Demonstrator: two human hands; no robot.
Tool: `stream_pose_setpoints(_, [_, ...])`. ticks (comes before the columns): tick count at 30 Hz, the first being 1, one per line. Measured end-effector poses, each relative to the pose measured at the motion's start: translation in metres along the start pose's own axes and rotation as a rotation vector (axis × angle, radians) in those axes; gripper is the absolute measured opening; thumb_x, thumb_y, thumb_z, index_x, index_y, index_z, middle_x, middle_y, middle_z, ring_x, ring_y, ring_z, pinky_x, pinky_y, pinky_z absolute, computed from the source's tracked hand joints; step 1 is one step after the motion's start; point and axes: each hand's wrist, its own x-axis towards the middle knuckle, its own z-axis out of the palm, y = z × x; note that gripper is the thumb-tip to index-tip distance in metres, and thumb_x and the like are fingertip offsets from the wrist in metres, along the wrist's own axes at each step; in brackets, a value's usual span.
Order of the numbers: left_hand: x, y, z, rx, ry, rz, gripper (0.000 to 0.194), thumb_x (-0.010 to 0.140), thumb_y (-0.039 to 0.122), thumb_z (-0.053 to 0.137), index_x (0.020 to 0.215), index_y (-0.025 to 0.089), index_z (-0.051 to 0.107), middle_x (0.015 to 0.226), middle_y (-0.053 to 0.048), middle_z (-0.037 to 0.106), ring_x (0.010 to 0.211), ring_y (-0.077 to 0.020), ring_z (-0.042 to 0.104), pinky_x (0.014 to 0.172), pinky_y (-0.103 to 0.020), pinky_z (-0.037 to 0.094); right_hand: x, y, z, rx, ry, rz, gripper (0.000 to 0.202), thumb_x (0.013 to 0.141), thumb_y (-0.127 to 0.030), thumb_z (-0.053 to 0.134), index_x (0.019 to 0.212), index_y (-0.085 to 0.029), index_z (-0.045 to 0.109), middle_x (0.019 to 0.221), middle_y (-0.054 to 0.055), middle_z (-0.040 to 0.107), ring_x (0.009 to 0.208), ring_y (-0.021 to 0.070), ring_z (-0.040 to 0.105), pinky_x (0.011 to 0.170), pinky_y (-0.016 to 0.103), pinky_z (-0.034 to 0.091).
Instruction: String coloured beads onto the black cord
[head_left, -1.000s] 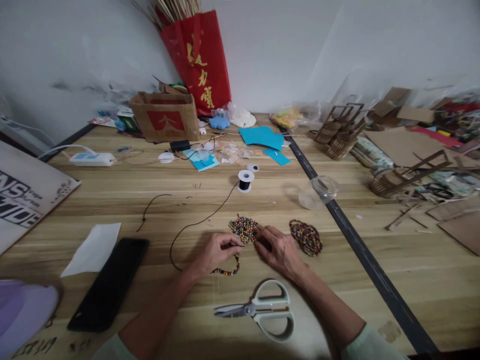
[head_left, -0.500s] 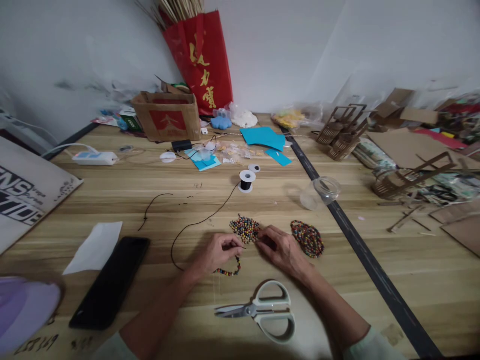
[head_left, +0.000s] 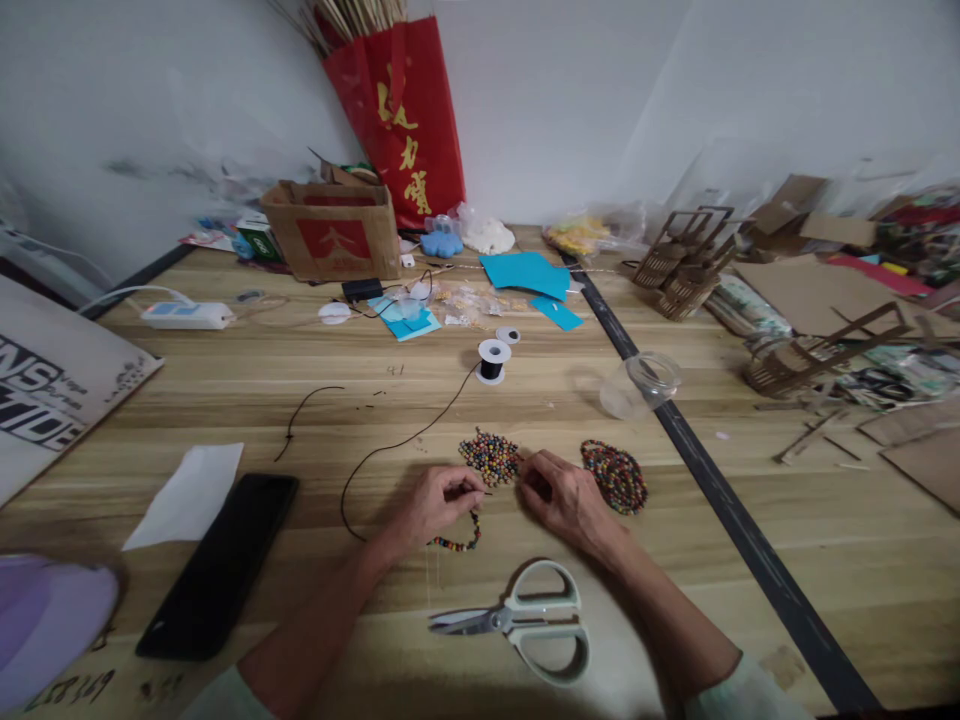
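My left hand (head_left: 442, 502) pinches a thin black cord, whose tip pokes out past the fingertips. Below the fingers, a short strand of threaded beads (head_left: 459, 545) in mixed colours hangs from the cord and rests on the table. The cord curves left and back to a white spool (head_left: 493, 362) wound with black. A pile of loose beads (head_left: 491, 457) lies just beyond both hands. At the pile's right edge is my right hand (head_left: 561, 495), fingers curled together; whether a bead is between them is hidden. Right of it lies a coiled bead string (head_left: 615, 477).
Scissors (head_left: 510, 622) lie in front of my hands. A black phone (head_left: 219, 565) and white paper (head_left: 186, 495) are at the left. A clear jar (head_left: 640, 386) stands behind the coiled string. Small woven baskets (head_left: 806, 362) and blue sheets (head_left: 525, 275) sit farther back.
My right hand has shifted very slightly right at the edge of the bead pile. The left hand keeps its pinch on the cord.
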Motion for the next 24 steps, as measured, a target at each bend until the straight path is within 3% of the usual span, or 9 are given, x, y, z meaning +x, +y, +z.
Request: stream_pose_setpoints(24, [0.0005, -0.0023, 0.0010, -0.011, -0.003, 0.006, 0.010, 0.078, 0.024, 0.060, 0.075, 0.014, 0.062, 0.066, -0.002, 0.064, 0.063, -0.0129, 0.058, 0.062, -0.023, 0.045, 0.0001, 0.0013, -0.0006, -0.033, -0.027, -0.018, 0.010, 0.085, -0.018, 0.052, 0.089, -0.021, 0.061, 0.085, 0.004, 0.067, 0.074, 0.0146, 0.061, 0.068, 0.023, 0.043])
